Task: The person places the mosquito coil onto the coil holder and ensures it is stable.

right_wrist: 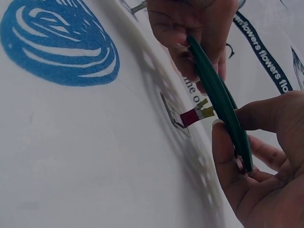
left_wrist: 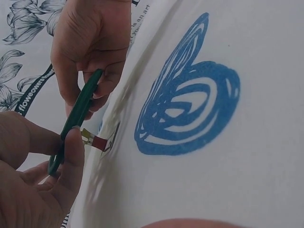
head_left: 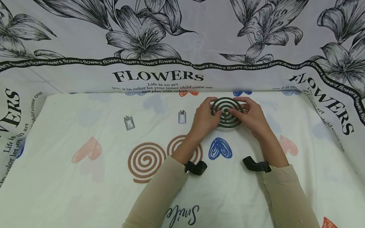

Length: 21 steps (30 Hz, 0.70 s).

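A dark green mosquito coil (head_left: 227,126) is held between my two hands at the back of the cloth. My left hand (head_left: 204,117) pinches its left edge, thumb on the top face. From the opposite side my right hand (head_left: 252,115) grips the right edge, with the thumb reaching toward the spiral's middle. Seen from the side, the coil (left_wrist: 81,102) is tilted. Just under it a small metal coil stand (right_wrist: 190,118) stands on the cloth, its upright tab tinted red and yellow and its tip close to the coil's underside.
Two more small metal stands (head_left: 129,123) lie to the left of my hands. Two brown coils (head_left: 146,143) lie nearer to me, one partly hidden by my left forearm. A white cloth (head_left: 57,190) with printed hearts covers the table. Flower-printed fabric (head_left: 205,44) hangs behind.
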### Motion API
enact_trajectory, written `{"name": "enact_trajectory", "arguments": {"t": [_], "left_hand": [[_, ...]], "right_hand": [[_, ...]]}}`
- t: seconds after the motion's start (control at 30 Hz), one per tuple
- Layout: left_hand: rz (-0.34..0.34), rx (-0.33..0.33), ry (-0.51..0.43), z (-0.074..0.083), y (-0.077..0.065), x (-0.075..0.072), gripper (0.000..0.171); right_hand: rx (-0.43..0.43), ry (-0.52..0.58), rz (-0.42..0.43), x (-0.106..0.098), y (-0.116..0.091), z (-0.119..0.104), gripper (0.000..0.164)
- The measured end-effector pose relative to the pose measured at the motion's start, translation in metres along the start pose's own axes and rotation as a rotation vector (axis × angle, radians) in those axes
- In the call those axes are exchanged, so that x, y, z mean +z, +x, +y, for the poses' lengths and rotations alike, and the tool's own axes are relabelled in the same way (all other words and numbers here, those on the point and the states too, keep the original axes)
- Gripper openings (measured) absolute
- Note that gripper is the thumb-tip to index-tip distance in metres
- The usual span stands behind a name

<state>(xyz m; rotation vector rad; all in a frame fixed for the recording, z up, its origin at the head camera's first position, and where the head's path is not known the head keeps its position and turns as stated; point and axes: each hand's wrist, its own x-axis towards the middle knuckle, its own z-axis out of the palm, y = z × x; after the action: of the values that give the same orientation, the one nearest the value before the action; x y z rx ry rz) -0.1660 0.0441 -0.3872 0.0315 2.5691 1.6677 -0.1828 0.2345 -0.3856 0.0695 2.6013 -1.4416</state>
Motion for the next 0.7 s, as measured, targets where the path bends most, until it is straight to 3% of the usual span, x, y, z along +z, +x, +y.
{"name": "enact_trajectory", "arguments": {"t": [0.7], "left_hand": [[-0.003,-0.009,0.01,0.0003,-0.0007,0.0,0.051]], "right_hand": [[-0.014,-0.001,-0.002,0.0019,0.0019,0.0033,0.061]]}}
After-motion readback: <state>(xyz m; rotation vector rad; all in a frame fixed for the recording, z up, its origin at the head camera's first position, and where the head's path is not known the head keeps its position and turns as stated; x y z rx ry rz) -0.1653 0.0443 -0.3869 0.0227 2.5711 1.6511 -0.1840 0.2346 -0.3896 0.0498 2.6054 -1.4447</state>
